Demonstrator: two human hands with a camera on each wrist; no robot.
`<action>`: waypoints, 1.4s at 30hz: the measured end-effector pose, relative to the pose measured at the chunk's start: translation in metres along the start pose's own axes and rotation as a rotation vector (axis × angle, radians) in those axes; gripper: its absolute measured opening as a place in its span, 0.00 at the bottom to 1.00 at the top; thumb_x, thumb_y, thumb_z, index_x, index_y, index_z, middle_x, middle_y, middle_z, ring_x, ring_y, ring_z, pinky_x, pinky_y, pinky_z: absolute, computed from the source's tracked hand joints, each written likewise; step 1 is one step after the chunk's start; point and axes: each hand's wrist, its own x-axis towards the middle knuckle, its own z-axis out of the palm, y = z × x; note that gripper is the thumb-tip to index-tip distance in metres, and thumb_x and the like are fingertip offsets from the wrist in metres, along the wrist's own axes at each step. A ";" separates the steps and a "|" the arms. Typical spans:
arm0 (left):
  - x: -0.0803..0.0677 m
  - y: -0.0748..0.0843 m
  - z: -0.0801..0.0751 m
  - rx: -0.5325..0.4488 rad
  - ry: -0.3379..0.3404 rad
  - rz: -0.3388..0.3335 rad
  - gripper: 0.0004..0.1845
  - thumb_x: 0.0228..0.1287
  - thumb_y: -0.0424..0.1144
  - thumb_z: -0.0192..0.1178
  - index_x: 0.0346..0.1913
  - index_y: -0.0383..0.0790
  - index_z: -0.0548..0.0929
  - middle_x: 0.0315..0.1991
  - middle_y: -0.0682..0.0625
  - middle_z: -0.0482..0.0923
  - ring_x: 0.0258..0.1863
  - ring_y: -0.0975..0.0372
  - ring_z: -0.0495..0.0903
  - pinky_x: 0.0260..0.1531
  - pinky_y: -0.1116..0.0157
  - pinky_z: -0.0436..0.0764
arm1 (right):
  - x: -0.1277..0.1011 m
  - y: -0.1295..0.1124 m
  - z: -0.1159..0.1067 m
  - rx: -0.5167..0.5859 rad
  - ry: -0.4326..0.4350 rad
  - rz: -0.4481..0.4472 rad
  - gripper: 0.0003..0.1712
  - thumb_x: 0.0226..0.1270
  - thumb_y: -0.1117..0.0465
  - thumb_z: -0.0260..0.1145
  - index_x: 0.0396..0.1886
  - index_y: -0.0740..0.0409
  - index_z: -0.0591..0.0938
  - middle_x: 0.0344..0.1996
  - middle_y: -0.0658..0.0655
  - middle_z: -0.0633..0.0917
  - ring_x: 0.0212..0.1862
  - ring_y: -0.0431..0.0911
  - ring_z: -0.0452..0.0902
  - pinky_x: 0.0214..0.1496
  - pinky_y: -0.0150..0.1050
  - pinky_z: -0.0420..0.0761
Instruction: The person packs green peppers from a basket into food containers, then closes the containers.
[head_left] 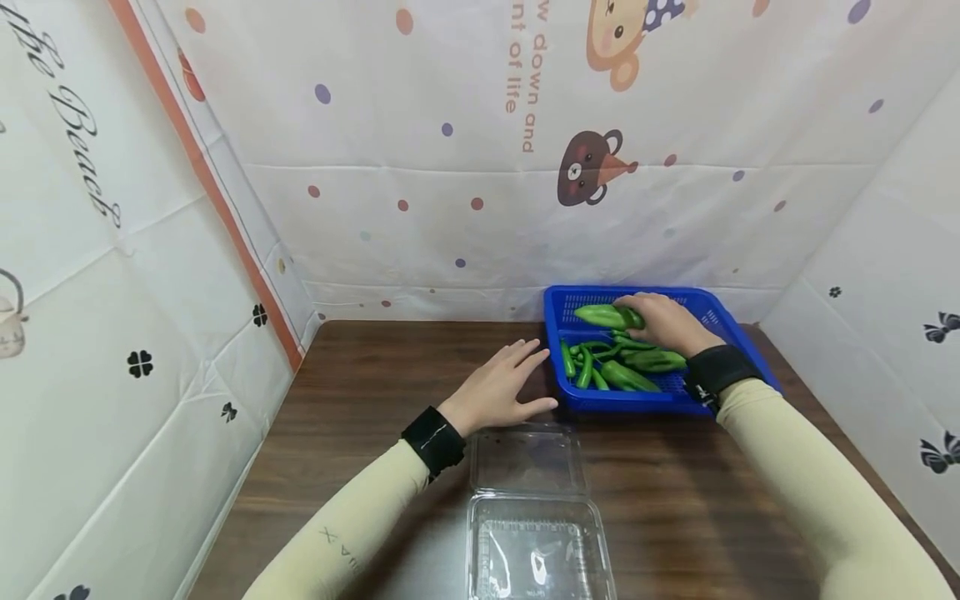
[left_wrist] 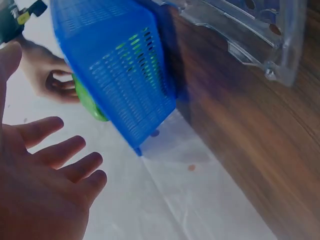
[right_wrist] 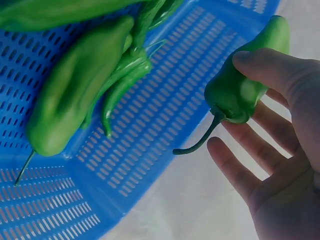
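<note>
Our right hand (head_left: 667, 323) grips one green pepper (head_left: 602, 316) above the blue basket (head_left: 558, 310), our left hand (head_left: 498, 388) hovers flat and empty, and the clear clamshell box (head_left: 536, 546) sits open and unfilled, so packing has barely begun.

One blue basket (head_left: 708, 310), one clear clamshell box (head_left: 536, 517), roughly seven green peppers (head_left: 648, 360), two hands (head_left: 498, 390)

Left hand (left_wrist: 40, 190) spread beside blue slotted basket (left_wrist: 120, 75)

Its fingers are straight and hold nothing. Beyond the basket, the other hand (left_wrist: 47, 77) grips a green pepper (left_wrist: 90, 102); a clear plastic container (left_wrist: 255, 30) lies on the wooden table (left_wrist: 260, 135).
</note>
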 end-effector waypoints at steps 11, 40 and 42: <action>-0.047 0.003 -0.017 -0.008 0.008 -0.012 0.50 0.67 0.71 0.56 0.81 0.41 0.59 0.80 0.41 0.57 0.80 0.50 0.53 0.78 0.53 0.55 | -0.031 -0.027 -0.007 -0.028 0.075 -0.069 0.34 0.62 0.66 0.77 0.68 0.63 0.78 0.60 0.69 0.81 0.62 0.67 0.75 0.57 0.65 0.79; -0.136 0.021 -0.017 -0.071 0.037 -0.029 0.51 0.66 0.71 0.58 0.79 0.37 0.61 0.80 0.45 0.57 0.79 0.53 0.56 0.77 0.53 0.60 | -0.077 -0.072 0.017 -0.041 0.287 -0.321 0.37 0.52 0.65 0.82 0.65 0.60 0.81 0.53 0.63 0.84 0.53 0.59 0.81 0.43 0.55 0.86; -0.138 0.022 -0.015 -0.077 0.033 -0.038 0.51 0.66 0.72 0.58 0.79 0.38 0.61 0.80 0.45 0.57 0.79 0.54 0.56 0.77 0.54 0.60 | -0.078 -0.076 0.018 -0.037 0.292 -0.337 0.38 0.52 0.65 0.83 0.65 0.59 0.80 0.53 0.62 0.84 0.54 0.59 0.81 0.45 0.56 0.86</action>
